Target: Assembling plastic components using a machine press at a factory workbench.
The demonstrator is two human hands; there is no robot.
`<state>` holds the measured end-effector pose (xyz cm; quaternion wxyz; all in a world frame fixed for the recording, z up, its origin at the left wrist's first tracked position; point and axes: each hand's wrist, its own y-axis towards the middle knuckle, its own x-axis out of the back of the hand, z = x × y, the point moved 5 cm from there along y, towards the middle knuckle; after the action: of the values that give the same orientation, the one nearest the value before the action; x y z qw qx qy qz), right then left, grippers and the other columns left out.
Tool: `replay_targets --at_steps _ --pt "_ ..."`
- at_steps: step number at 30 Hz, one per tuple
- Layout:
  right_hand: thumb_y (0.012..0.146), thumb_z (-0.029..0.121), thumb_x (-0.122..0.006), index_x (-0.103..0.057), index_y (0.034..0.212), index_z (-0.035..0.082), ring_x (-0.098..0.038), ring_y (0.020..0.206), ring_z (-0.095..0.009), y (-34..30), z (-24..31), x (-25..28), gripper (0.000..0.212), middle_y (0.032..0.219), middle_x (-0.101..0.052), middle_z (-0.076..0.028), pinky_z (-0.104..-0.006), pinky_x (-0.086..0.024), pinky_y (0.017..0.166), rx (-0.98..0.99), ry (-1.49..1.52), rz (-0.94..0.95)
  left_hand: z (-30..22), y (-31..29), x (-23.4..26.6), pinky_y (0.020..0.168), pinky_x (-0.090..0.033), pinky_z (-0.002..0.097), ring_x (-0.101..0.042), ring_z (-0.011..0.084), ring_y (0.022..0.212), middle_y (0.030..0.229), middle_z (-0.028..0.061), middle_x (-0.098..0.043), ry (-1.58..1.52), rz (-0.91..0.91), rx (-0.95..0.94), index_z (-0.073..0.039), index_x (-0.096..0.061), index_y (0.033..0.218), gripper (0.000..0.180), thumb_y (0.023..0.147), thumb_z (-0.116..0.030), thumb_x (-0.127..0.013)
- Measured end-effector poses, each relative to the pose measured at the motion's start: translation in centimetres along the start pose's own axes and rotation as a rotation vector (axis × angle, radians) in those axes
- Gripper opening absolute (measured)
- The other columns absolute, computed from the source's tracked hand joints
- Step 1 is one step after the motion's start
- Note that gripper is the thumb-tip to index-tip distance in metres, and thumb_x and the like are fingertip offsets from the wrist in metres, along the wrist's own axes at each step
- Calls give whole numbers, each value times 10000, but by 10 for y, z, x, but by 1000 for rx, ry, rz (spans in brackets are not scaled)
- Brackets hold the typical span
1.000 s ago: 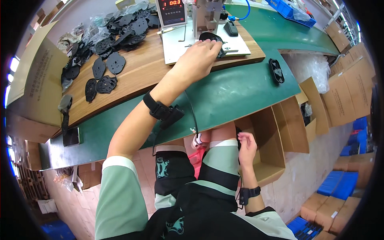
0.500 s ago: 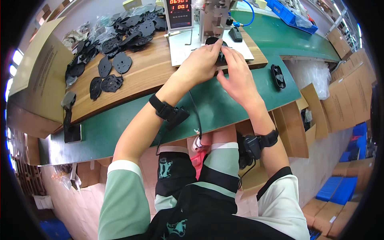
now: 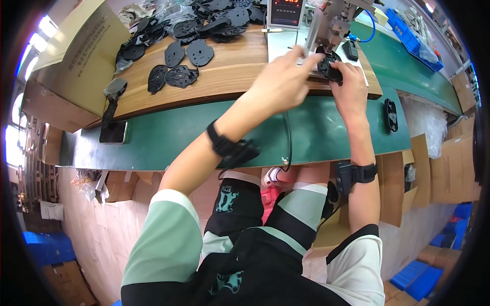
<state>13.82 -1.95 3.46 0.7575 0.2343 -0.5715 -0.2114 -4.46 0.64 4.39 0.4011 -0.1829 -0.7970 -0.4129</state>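
A black moulded plastic part (image 3: 331, 69) sits beneath the metal head of a bench press (image 3: 334, 28), on its white base plate. My right hand (image 3: 352, 89) pinches this part at its near right edge with thumb and fingers. To the left of the part is my left hand (image 3: 283, 81), blurred by motion, with two of its fingers apart and pointing toward the press. Nothing shows in that hand, and its lower fingers are curled. Beside the press stands a control box (image 3: 286, 13) with a red lit display. How the part sits under the head is partly hidden by my fingers.
Several flat black plates (image 3: 200, 52) lie on the wooden board (image 3: 229, 76), heaped toward the back. A cardboard box (image 3: 71, 66) stands at left, near a phone (image 3: 113, 132). Another black part (image 3: 391, 115) rests on the green table at right. A blue crate (image 3: 413, 41) sits beyond.
My left hand has come away from the part, moving left relative to the press. My right hand now grips the part's edge. The whole view has shifted, so the bench appears farther right and higher.
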Motion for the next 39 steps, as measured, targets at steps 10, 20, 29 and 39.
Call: replay_targets --at_steps 10,20,29,39 --pt "732 -12 -787 -721 1083 62 -632 1089 -324 -2 2 0 365 1077 -713 -85 -449 -568 919 -7 90 -58 104 -169 79 1183 -362 488 -434 432 1431 1545 276 -452 683 22 417 25 -436 1522 679 974 -275 -702" --pt "721 -16 -809 -725 1092 45 -630 1090 -311 0 3 7 386 1056 -707 -82 -443 -568 926 -37 76 -15 94 -168 92 1143 -427 457 -518 372 1360 1425 171 -582 350 -58 316 13 -618 1315 496 829 63 -706" --pt "718 -19 -804 -729 1074 38 -636 1076 -321 1 2 7 368 1038 -705 -92 -453 -574 908 -29 69 -10 99 -171 90 1109 -455 450 -554 366 1334 1417 173 -613 401 66 287 -21 -617 1328 549 795 106 -656" --pt "722 -27 -793 -731 1060 44 -643 1066 -329 3 4 5 351 1029 -709 -97 -448 -574 911 3 72 -26 55 -141 102 1070 -495 450 -579 394 1279 1399 190 -618 236 -6 313 -8 -542 1407 595 828 128 -578"
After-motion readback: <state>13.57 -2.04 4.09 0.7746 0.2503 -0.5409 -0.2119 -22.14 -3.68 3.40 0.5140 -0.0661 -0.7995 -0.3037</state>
